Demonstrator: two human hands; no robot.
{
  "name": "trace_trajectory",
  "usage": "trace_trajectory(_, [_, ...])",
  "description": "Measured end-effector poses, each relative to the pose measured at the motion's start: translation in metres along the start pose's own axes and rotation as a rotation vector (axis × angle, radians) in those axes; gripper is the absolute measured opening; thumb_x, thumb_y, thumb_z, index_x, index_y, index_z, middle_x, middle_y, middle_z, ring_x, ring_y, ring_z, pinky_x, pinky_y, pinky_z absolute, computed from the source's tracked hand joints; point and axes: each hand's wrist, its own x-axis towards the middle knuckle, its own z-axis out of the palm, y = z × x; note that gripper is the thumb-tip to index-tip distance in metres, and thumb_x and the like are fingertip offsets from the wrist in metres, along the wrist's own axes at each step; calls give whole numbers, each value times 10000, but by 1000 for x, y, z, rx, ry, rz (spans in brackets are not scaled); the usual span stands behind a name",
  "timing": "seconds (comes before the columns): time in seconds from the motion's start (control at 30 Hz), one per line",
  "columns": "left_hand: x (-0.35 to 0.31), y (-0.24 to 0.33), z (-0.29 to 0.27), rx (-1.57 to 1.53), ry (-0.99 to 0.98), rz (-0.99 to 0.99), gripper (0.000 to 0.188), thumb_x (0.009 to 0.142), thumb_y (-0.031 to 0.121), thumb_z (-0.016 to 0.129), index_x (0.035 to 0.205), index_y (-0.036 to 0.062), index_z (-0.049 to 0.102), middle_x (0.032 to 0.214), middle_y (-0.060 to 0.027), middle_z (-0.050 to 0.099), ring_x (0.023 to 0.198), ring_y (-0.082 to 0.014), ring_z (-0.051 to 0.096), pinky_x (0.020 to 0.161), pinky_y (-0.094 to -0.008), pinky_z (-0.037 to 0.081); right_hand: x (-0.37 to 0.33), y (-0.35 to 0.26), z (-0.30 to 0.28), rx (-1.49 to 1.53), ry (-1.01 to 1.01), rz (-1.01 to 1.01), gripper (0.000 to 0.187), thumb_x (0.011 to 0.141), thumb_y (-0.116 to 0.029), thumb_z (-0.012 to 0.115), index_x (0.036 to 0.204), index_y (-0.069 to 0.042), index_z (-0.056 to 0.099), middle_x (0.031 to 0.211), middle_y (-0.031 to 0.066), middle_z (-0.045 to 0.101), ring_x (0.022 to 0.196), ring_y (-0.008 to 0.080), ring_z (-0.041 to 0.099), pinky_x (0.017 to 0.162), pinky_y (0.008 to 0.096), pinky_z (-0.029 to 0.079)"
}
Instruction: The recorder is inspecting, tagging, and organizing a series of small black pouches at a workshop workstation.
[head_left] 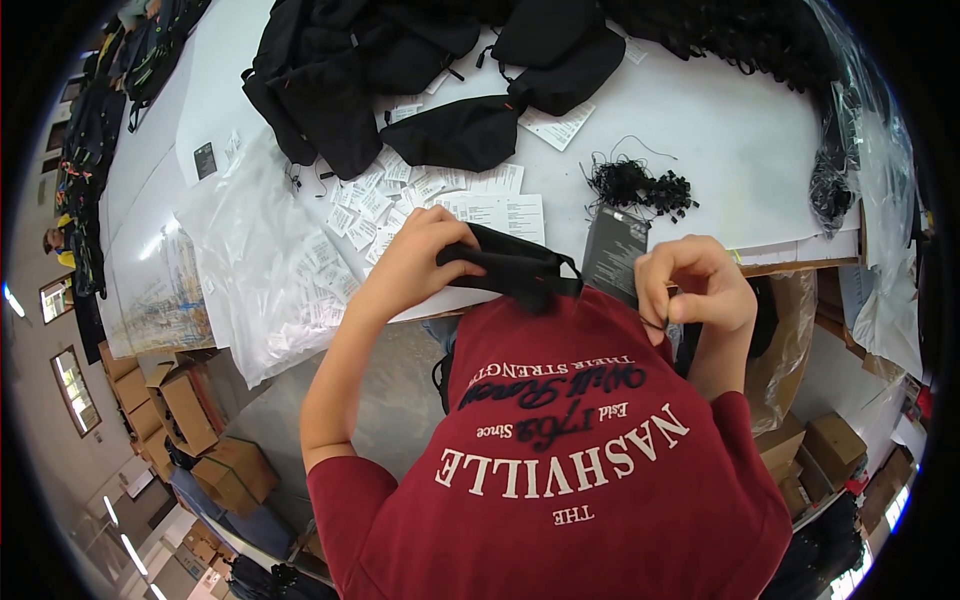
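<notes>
My left hand [425,250] is closed around a black fabric pouch [510,265], with the thumb in front and the fingers behind. The pouch is held at the table's near edge, close to my chest, and a small loop shows at its right end. My right hand [700,285] is closed in a pinch to the right of the pouch. A thin black cord shows at its fingertips, and where it leads is hard to see. Between the two hands is a black printed card [615,250], partly hidden at its lower end.
Black pouches [455,135] are heaped on the white table [730,150]. White paper labels [375,205] are scattered before them, beside clear plastic [270,260]. A tangle of black tag strings [640,185] lies right. Cardboard boxes [235,475] stand on the floor left.
</notes>
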Motion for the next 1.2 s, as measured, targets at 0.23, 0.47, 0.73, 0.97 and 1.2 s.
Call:
trace_trajectory(0.23, [-11, 12, 5, -419, -113, -196, 246, 709, 90, 758, 920, 38, 644, 847, -47, 616, 832, -173, 580, 769, -283, 440, 10, -6, -13, -195, -306, -92, 195, 816, -107, 688, 757, 48, 585, 695, 110, 593, 610, 181, 607, 564, 275, 499])
trace_trajectory(0.47, [-22, -13, 6, -552, -198, -191, 217, 783, 121, 720, 951, 16, 633, 839, -64, 634, 764, -151, 579, 715, -278, 456, 14, -3, -14, -86, -268, -78, 178, 818, -99, 687, 772, 44, 592, 702, 97, 599, 608, 178, 615, 566, 273, 503])
trace_trajectory(0.73, [-24, 8, 20, -320, 31, -159, 145, 822, 98, 673, 904, -2, 608, 809, -74, 618, 737, -138, 575, 668, -264, 452, 16, -4, -19, -168, -319, -48, 215, 845, -154, 660, 735, 17, 588, 738, 105, 612, 672, 178, 628, 627, 287, 504])
trace_trajectory(0.97, [-36, 22, 0, -624, -200, -28, 159, 856, 126, 649, 925, 0, 581, 823, -36, 596, 766, -116, 546, 690, -263, 435, 54, 63, -40, -364, -123, 131, 712, 849, -457, 632, 1369, -15, 426, 1319, 119, 514, 1211, 227, 478, 1062, 359, 322])
trace_trajectory(1.2, [-63, 13, -1, -1045, -351, -398, 247, 947, 186, 557, 1114, 12, 503, 913, 6, 542, 880, -62, 492, 786, -227, 411, 49, 101, -34, -520, -136, 210, 438, 878, -317, 611, 1216, -49, 539, 1037, 80, 611, 983, 167, 561, 914, 304, 410])
